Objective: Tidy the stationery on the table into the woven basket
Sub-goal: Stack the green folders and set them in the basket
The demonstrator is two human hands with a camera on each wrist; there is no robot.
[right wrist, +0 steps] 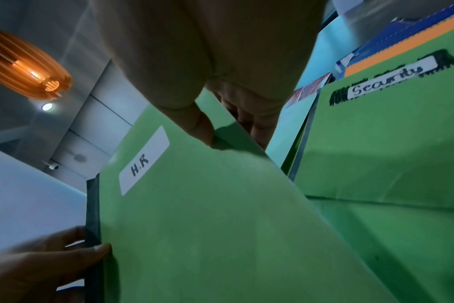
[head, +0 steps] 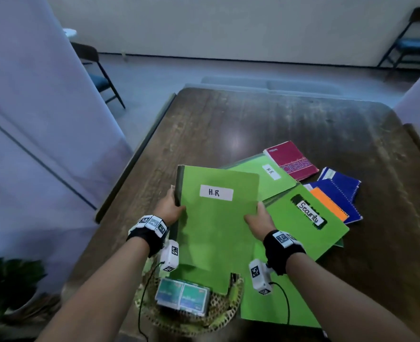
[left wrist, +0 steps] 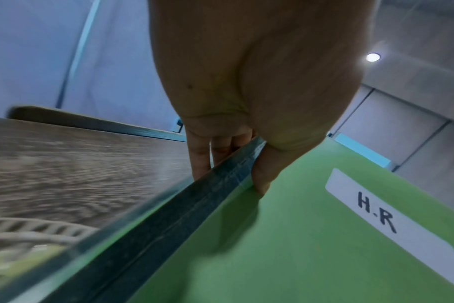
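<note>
I hold a green folder labelled H.R (head: 216,225) (left wrist: 311,235) (right wrist: 208,205) tilted above the table, its near end over the woven basket (head: 225,309) (left wrist: 26,231). My left hand (head: 170,206) (left wrist: 241,168) grips its dark spine, thumb on the cover and fingers underneath. My right hand (head: 258,217) (right wrist: 220,131) pinches the opposite edge. Two card packs (head: 183,296) lie in the basket. A green folder labelled Security (head: 307,220) (right wrist: 376,133) lies to the right, and another H.R folder (head: 260,174) lies behind.
A red steno notebook (head: 291,160) and blue and orange spiral notebooks (head: 337,196) (right wrist: 392,41) lie at the right of the dark wooden table (head: 253,119). More green sheets (head: 278,304) lie near the front edge. Chairs stand on the floor beyond; a plant is at lower left.
</note>
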